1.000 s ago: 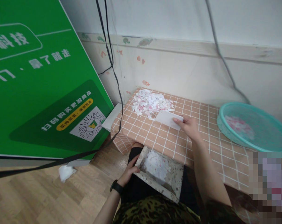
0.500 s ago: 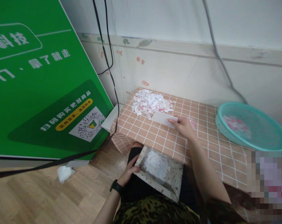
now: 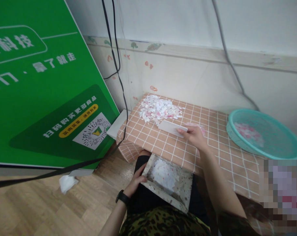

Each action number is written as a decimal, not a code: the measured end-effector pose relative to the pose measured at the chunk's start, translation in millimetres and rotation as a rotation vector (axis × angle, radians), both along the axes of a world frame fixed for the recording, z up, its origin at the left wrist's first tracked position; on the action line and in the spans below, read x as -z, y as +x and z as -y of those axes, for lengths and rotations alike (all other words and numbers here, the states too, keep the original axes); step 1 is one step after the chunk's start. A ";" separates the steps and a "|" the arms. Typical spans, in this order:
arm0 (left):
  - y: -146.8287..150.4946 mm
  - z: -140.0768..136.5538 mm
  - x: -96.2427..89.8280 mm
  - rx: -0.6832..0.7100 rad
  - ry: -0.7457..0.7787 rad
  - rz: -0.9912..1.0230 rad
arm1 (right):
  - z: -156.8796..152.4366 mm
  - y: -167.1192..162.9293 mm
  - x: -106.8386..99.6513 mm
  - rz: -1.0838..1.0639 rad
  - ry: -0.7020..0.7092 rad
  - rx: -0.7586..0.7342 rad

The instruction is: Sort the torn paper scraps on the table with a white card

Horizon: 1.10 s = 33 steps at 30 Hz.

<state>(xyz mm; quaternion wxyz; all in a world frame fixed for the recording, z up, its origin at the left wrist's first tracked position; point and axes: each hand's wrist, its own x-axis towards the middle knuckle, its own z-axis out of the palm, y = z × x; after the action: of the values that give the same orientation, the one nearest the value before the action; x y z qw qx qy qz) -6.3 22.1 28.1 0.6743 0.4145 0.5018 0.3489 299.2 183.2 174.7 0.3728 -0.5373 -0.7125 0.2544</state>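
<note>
My right hand (image 3: pixel 194 134) grips a flat white rectangular card (image 3: pixel 171 127) by its right end, low over the checked tablecloth. A heap of white and pink paper scraps (image 3: pixel 159 108) lies just beyond the card's far edge. Some pinkish scraps (image 3: pixel 202 128) are partly hidden behind my right hand. My left hand (image 3: pixel 138 177) is wrapped round the left side of a speckled, pale drawer-like tray (image 3: pixel 166 196), which rests on my lap below the table's edge. White scraps (image 3: pixel 164 173) lie inside that tray.
A turquoise mesh basket (image 3: pixel 266 152) with pink scraps stands at the table's right. The tablecloth (image 3: pixel 217 141) has white grid lines. Dark cords (image 3: pixel 119 72) hang in front of a green panel (image 3: pixel 52 98) at the left. A crumpled white bag (image 3: pixel 67 183) lies on the floor.
My right hand and the card have shifted slightly toward me, and more pink scraps show behind the hand. My left hand and the tray stay as they were.
</note>
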 end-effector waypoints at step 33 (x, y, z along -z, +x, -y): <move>0.0 -2.1 -2.4 0.006 0.013 -0.005 | 34.9 -1.6 17.8 0.057 0.047 0.414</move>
<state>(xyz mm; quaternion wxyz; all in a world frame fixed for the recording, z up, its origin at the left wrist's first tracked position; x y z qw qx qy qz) -6.3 24.2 30.5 0.6712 0.4211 0.5002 0.3491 297.6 148.3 156.8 0.4090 -0.6705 -0.6029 0.1405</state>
